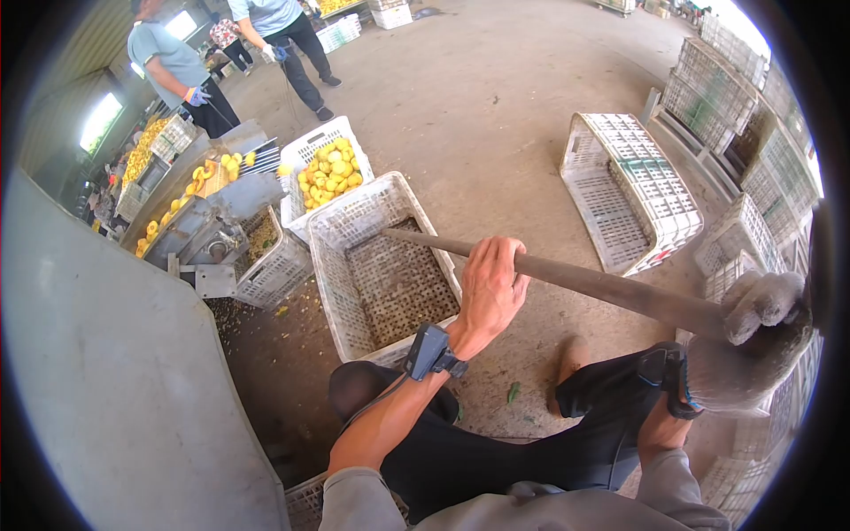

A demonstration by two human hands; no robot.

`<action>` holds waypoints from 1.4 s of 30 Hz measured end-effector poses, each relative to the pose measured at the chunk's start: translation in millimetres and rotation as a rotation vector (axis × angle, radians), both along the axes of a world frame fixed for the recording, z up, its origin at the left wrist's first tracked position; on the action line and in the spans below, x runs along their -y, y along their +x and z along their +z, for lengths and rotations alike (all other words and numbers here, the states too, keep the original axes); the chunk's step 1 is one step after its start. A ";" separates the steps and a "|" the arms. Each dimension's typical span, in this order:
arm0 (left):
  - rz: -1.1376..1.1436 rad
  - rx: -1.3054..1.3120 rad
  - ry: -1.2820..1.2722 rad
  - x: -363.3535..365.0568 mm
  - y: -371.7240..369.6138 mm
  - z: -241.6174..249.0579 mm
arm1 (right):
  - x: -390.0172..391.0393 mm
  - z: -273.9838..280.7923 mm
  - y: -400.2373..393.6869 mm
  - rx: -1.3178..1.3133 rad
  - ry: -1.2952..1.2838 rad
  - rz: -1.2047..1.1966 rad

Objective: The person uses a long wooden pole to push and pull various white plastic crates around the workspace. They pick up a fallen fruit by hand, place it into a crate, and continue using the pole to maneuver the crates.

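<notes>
A long wooden pole (611, 288) runs from the right edge of the view down to the left, its thin end over an empty white plastic crate (329, 296). My bare left hand (490, 281) is wrapped round the pole near its middle, with a dark device strapped to the wrist. Farther up the thick end, my right hand (753, 341), in a dirty grey-white glove, grips the pole. Brown residue covers part of the crate's floor. Just behind stands a white crate of yellow fruit (330, 173).
Metal machinery (212, 221) with yellow fruit stands at the left, beside a crate of small bits (270, 274) and a large grey panel (124, 354). An open crate lies on its side (633, 195). Crates are stacked at right (708, 93). Two people (288, 44) stand at the back left.
</notes>
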State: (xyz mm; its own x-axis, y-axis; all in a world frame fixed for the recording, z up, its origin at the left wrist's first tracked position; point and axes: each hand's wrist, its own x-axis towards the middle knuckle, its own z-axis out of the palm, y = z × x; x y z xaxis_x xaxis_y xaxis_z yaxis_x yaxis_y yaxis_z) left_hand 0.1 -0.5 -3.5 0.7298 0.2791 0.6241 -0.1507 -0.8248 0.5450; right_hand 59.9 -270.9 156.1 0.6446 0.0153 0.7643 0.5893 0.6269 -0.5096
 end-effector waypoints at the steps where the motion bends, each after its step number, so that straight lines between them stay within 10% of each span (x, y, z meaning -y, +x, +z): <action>1: 0.000 0.004 0.005 0.0 -0.2 0.6 | 3.0 -0.2 4.4 0.014 -0.003 0.022; 42: 0.009 -0.002 0.031 1.4 0.1 5.2 | -24.9 12.3 -8.5 0.060 0.109 0.077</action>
